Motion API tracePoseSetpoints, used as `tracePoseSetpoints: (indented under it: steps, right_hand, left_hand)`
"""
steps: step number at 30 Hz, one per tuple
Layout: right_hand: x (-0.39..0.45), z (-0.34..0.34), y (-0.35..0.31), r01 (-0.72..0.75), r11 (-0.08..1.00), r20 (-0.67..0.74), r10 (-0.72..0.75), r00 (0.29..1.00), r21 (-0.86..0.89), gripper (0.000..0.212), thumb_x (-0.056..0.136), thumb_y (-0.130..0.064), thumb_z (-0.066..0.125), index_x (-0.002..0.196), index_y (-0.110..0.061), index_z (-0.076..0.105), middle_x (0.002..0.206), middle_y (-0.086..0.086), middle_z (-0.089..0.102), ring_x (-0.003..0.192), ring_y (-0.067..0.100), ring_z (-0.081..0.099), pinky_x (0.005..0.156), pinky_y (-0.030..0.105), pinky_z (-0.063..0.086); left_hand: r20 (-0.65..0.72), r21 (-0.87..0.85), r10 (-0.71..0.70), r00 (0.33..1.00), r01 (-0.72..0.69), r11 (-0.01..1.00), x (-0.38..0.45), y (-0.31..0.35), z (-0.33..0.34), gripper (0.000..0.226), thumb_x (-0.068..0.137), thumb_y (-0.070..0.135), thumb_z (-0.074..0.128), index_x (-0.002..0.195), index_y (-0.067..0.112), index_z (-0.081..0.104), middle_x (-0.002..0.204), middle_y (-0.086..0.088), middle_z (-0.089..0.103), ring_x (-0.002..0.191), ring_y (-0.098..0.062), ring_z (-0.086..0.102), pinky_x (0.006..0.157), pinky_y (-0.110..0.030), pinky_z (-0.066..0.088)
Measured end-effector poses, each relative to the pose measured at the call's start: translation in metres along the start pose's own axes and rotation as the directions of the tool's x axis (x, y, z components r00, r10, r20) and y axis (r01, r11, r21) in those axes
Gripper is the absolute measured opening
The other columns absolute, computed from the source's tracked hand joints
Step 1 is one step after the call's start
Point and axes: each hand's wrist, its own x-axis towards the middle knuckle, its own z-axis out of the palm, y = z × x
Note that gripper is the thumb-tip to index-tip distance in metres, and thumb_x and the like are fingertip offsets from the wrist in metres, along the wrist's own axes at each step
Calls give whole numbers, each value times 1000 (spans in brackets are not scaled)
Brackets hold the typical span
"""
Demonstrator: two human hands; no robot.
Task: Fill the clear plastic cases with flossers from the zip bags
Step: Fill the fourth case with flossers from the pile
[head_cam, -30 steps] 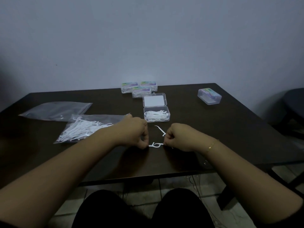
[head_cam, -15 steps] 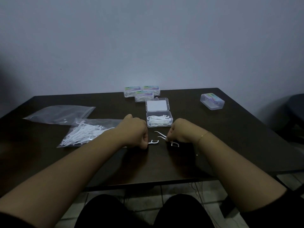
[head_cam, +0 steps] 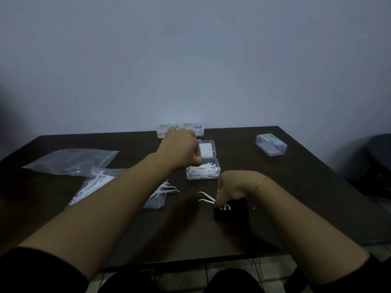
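An open clear plastic case (head_cam: 212, 176) holding white flossers sits mid-table, its lid (head_cam: 208, 148) laid back behind it. My left hand (head_cam: 179, 150) hovers over the case's left edge, fingers curled; whether a flosser is in it I cannot tell. My right hand (head_cam: 231, 188) rests on the table in front of the case, fingertips pinched on two loose flossers (head_cam: 208, 198). A zip bag of flossers (head_cam: 95, 187) lies left of my left forearm, partly hidden by it.
An almost empty zip bag (head_cam: 72, 161) lies at the far left. Two closed labelled cases (head_cam: 191, 129) stand at the table's back edge, another closed case (head_cam: 271, 144) at the back right. A dark chair (head_cam: 378, 157) stands beyond the right edge.
My left hand has risen from the table in front of the case and moved back over the case. My right hand stayed low on the loose flossers. The camera tilted.
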Motion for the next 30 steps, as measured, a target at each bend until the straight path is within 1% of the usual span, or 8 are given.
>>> tracePoseSetpoints:
  steps: [6, 11, 13, 16, 20, 23, 26, 30]
  right_hand:
    - [7, 1, 5, 14, 996, -58, -9, 998, 94, 37, 84, -30, 68, 110, -4, 68, 111, 11, 66, 103, 25, 61, 91, 34, 50]
    - [13, 4, 2, 17, 995, -165, -1, 986, 95, 30, 82, -23, 69, 105, -3, 69, 105, 13, 68, 97, 25, 64, 85, 33, 52]
    - [13, 6, 1, 26, 996, -184, -10, 983, 83, 32, 83, -23, 68, 108, -3, 68, 106, 13, 67, 98, 25, 63, 86, 33, 52]
    - [12, 6, -1, 49, 998, -207, -38, 978, 49, 31, 85, -21, 66, 109, -2, 68, 109, 15, 66, 101, 28, 62, 89, 35, 52]
    - [12, 7, -4, 48, 999, -210, -44, 977, 12, 30, 83, -21, 67, 107, -2, 69, 108, 14, 67, 98, 27, 63, 86, 34, 51]
    - [9, 7, -7, 30, 999, -208, -36, 977, -33, 34, 83, -23, 67, 111, -3, 67, 109, 14, 66, 88, 24, 60, 80, 31, 49]
    - [7, 7, -9, 26, 998, -177, -34, 984, -49, 36, 83, -25, 68, 112, -3, 65, 109, 14, 65, 89, 24, 59, 81, 32, 50]
    - [5, 7, -8, 48, 998, -156, -53, 986, -41, 35, 83, -26, 66, 109, -2, 66, 110, 14, 66, 101, 28, 62, 87, 37, 52]
  left_hand:
    - [130, 89, 18, 991, -30, 996, 7, 5, 22, 30, 88, 39, 53, 102, 22, 73, 106, 1, 60, 96, -18, 54, 94, -38, 38]
    - [108, 55, 54, 993, -60, 997, -2, 2, 25, 30, 92, 40, 51, 108, 24, 71, 107, 2, 60, 99, -16, 53, 94, -37, 36]
    - [103, 36, 54, 993, -58, 998, -7, -2, 20, 29, 92, 42, 52, 108, 27, 71, 108, 3, 60, 100, -15, 52, 95, -36, 34]
    - [166, 30, 45, 985, -51, 998, -12, -10, 9, 27, 90, 45, 54, 106, 31, 72, 108, 6, 60, 102, -14, 53, 92, -35, 33]
    - [344, 72, 36, 938, -65, 995, -15, -15, -3, 24, 86, 48, 59, 96, 31, 73, 102, 9, 66, 98, -13, 56, 84, -34, 29]
    - [462, 136, 22, 887, -95, 986, -17, -13, -9, 23, 84, 47, 63, 95, 28, 70, 101, 8, 65, 98, -15, 55, 87, -37, 28]
    - [491, 127, 12, 871, -85, 988, -20, -11, -9, 20, 83, 45, 65, 89, 26, 62, 100, 7, 66, 98, -15, 56, 88, -37, 27]
    - [485, 94, 15, 874, -70, 993, -25, -9, -7, 26, 83, 45, 65, 97, 23, 69, 99, 7, 65, 97, -15, 55, 88, -37, 27]
